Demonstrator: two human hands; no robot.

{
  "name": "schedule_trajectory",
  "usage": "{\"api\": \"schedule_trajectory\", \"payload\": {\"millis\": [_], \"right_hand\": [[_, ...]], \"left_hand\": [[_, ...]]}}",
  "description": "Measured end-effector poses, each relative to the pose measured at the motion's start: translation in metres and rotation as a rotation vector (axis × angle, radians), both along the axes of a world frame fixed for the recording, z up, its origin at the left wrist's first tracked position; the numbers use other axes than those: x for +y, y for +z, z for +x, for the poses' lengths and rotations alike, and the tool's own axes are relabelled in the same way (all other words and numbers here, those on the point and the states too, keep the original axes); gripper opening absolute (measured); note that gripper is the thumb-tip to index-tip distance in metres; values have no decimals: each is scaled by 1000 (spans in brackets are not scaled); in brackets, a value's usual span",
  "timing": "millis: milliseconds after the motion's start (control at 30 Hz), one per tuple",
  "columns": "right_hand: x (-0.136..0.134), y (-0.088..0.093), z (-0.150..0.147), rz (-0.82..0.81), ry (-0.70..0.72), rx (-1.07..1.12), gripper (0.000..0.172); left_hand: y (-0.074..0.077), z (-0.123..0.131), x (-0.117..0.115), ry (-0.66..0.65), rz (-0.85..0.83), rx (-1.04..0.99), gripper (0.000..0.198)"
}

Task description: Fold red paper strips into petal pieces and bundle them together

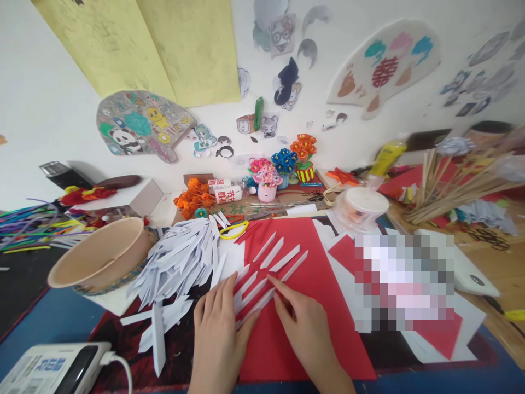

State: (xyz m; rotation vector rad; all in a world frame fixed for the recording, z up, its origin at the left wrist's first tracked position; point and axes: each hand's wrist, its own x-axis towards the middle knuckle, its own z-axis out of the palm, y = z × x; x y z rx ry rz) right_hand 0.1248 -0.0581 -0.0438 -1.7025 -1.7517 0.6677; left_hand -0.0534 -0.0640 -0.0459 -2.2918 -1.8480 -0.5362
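A sheet of red paper point(305, 323) lies flat on the table, with several folded white paper strips point(286, 258) set in slanting rows on it. My left hand point(219, 323) rests over the left ends of the lower strips, fingers stretched out and thumb apart. At the right end of a low strip point(262, 302), my right hand point(303, 323) has its thumb and index finger closed around the tip. Left of the red sheet is a large heap of white folded strips point(180, 257), with a few looser ones point(159, 339) nearer me.
A beige bowl point(98, 249) stands at left, behind a white device with a cable point(65, 366). Yellow-handled scissors point(234, 231) lie beyond the heap. Beaded flower pots point(267, 191), a tape roll point(365, 202) and wooden sticks point(451, 180) are farther back. White paper point(471, 328) lies at right.
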Motion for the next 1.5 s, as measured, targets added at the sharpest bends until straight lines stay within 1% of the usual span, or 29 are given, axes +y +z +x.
{"api": "schedule_trajectory", "payload": {"millis": [200,367,667,833,967,1133,1233,1333,1400,1500], "right_hand": [[0,1,2,-6,16,11,39],[0,2,3,-41,-5,24,39],[1,4,3,-26,37,56,37],[0,2,5,-39,22,41,36],[0,0,5,-19,19,79,36],[-1,-1,5,-3,-14,123,36],[-1,-2,3,13,-21,136,34],[1,-1,1,25,-22,130,32],[2,1,-1,10,-28,110,30],[5,3,-2,-23,-30,79,26]], "left_hand": [[-1,1,0,3,6,-14,50],[0,0,-1,3,-25,-36,52],[0,1,0,0,-22,-113,45],[1,3,-1,7,-25,-149,39],[2,3,-1,-7,6,-147,37],[6,5,-2,-27,28,-130,30],[10,7,-2,19,12,-162,21],[13,8,-2,39,-4,-174,22],[13,9,-2,29,-12,-170,21],[13,9,-3,48,-9,-169,22]]}}
